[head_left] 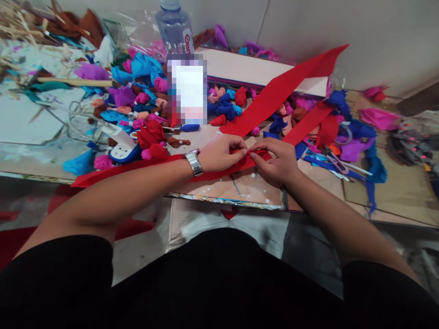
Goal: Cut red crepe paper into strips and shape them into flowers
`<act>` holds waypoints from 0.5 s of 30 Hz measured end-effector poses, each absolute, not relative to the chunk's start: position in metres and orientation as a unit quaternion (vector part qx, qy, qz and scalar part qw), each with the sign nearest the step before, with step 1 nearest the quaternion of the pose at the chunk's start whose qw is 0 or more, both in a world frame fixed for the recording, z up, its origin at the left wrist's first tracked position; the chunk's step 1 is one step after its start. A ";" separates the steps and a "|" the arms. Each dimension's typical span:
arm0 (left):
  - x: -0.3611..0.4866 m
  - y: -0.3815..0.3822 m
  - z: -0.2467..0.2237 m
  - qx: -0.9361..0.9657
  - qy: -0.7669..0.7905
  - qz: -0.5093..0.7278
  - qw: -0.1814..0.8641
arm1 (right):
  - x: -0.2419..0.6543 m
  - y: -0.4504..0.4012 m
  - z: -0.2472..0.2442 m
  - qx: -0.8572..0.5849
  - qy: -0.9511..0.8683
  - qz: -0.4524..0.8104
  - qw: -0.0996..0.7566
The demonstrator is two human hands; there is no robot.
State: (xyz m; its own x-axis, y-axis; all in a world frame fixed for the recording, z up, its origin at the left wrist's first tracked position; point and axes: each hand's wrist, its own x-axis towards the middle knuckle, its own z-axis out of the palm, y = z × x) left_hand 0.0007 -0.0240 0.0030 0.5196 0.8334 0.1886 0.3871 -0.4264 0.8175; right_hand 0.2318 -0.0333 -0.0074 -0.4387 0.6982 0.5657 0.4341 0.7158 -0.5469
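Note:
Both hands meet over a long strip of red crepe paper (212,175) near the table's front edge. My left hand (221,154), with a metal watch at the wrist, pinches the strip between thumb and fingers. Touching it fingertip to fingertip, my right hand (276,160) pinches the same strip from the other side. The exact fold between the fingertips is hidden. Beyond the hands, another red strip (274,100) slants up to the right. A shorter red piece (308,123) lies behind my right hand.
Crepe-paper flowers (151,132) in several colours crowd the left and middle. A blurred phone-like screen (190,93) stands before a water bottle (174,29). A white power strip (123,145) sits at left, a long white box (260,68) at the back, pink scissors (338,162) at right.

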 end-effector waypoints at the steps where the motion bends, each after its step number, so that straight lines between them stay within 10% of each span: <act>1: 0.001 -0.024 0.002 0.789 0.387 0.303 0.368 | 0.231 -0.033 -0.007 -0.338 -0.833 0.162 0.407; 15: 0.002 -0.027 0.002 0.793 0.378 0.305 0.369 | 0.232 -0.030 -0.010 -0.324 -0.842 0.145 0.407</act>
State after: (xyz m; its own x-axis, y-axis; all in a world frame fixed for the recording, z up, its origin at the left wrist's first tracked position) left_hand 0.0022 -0.0272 0.0022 0.5290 0.8236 0.2046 0.3744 -0.4428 0.8147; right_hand 0.2322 -0.0302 -0.0101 -0.4598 0.6626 0.5912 0.4273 0.7487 -0.5068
